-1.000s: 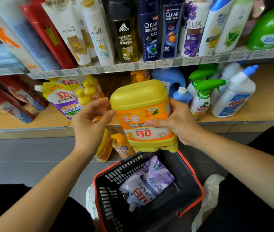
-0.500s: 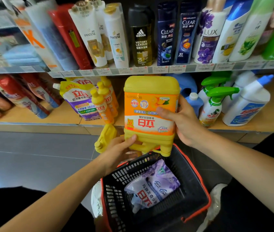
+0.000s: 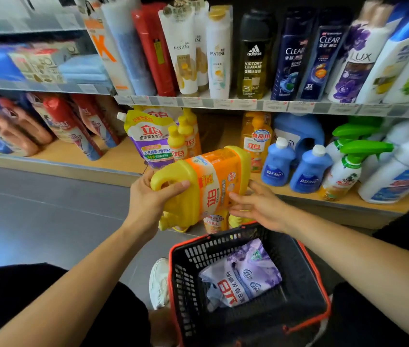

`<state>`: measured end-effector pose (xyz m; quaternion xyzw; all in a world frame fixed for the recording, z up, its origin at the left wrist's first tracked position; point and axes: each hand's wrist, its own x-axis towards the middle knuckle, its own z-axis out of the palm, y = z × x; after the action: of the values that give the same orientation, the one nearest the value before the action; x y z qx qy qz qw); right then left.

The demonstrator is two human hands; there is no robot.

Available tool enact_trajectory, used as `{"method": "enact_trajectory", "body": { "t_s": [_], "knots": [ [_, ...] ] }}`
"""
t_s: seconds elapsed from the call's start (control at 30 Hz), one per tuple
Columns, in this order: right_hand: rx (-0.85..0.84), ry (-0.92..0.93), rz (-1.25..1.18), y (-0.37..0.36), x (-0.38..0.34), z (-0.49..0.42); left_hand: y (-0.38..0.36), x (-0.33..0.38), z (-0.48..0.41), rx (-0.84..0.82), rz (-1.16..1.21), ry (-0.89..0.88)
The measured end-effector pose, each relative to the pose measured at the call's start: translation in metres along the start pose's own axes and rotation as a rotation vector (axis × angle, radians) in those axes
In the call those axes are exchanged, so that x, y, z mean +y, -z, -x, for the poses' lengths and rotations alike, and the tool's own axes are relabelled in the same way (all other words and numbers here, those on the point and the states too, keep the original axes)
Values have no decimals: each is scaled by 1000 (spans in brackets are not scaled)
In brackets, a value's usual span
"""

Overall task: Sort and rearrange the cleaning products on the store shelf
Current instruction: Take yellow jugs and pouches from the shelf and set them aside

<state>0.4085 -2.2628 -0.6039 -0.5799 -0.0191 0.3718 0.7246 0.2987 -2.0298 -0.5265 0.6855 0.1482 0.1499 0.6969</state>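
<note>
The big yellow detergent jug [image 3: 206, 186] is up in the air and tipped right over on its side, handle end to the left, base pointing up toward the lower shelf [image 3: 78, 159], hanging just in front of the shelf edge and above the far rim of the basket [image 3: 193, 249]. The left hand [image 3: 153, 196] has a firm wrap on the handle end, thumb laid across the top. The right hand [image 3: 256, 204] is spread loose, fingers nearly straight, resting against the orange label without curling round it. On the shelf behind sit a purple-and-yellow refill pouch [image 3: 148, 139], small yellow bottles [image 3: 180, 144] just beside it, an orange bottle [image 3: 257, 141] and two blue bottles [image 3: 277, 162] (labels blurred). Down in the black basket lies a purple refill bag [image 3: 246, 274], flat on the bottom.
</note>
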Motion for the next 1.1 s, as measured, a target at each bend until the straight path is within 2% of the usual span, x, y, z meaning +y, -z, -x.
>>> {"method": "enact_trajectory", "body": {
  "t_s": [0.1,0.17,0.23,0.33,0.43,0.63,0.77,1.1],
  "knots": [
    [-32,-59,300,-14,27,-11,13,6,0,9,-105,-91],
    [-5,17,519,-20,45,-22,22,7,-1,-10,-213,-136],
    [-29,143,851,-21,56,-31,31,3,-2,-1,-332,-146],
    [-224,153,1323,-21,72,-37,43,-7,-7,36,-515,-118],
    [-386,134,1645,-16,93,-36,55,-18,-15,42,-613,-52],
    [-308,162,1641,-8,93,-34,62,-42,-30,-108,-650,144],
    [-265,89,1616,0,91,-27,56,-65,-40,-207,-693,254],
    [-372,2,1561,9,94,-12,20,-138,-51,-383,-857,481]
  ]
}}
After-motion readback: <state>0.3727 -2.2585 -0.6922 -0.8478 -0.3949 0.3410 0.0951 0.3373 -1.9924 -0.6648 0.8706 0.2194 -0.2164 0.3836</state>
